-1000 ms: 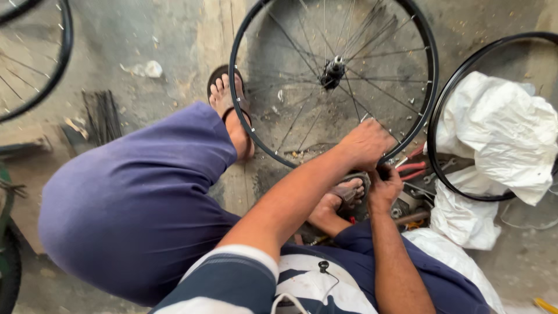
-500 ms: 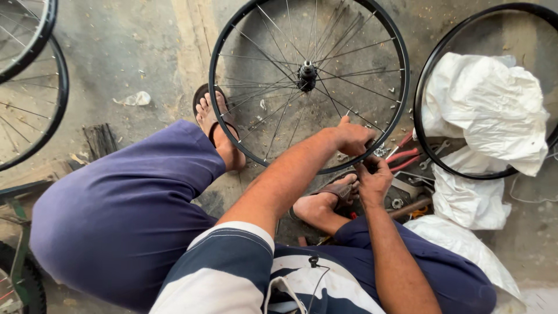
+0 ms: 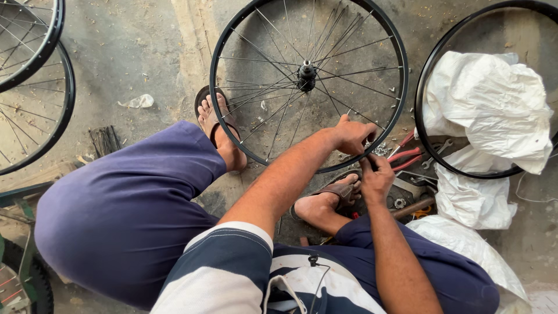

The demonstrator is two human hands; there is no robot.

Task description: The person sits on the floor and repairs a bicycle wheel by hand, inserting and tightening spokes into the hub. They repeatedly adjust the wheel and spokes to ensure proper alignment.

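- Head view: a dusty concrete floor [image 3: 133, 52] with scattered debris fills the frame.
- A spoked bicycle wheel [image 3: 308, 75] lies flat on it, between the person's sandalled feet.
- White sacks [image 3: 494, 99] sit beside a bare rim [image 3: 427, 75].
- The left hand [image 3: 351, 135] grips the wheel's near edge.
- The right hand [image 3: 376, 180] pinches closed just below; what it holds is hidden.

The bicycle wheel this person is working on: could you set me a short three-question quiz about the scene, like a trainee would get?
1. True or false: the left hand rests on the rim of the spoked wheel.
2. What lies inside the bare black rim on the right? A) white sacks B) a helmet C) a bucket
3. What is on the foot under the wheel?

Key: 1 true; 2 A, the white sacks; 3 a brown sandal.
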